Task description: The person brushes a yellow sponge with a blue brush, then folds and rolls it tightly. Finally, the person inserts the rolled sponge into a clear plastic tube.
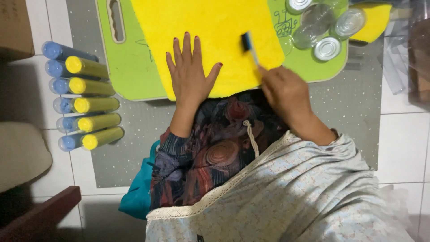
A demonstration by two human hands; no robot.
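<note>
A bright yellow cloth lies spread over a green board with a handle slot, on a grey speckled mat. My left hand lies flat on the cloth's near edge, fingers spread. My right hand grips a small brush with a dark head, whose bristles touch the cloth near its right edge.
Several clear jars with metal lids stand on the board's far right corner, beside another yellow cloth. Rows of yellow and blue tubes lie on the floor to the left. A wooden edge shows at the lower left.
</note>
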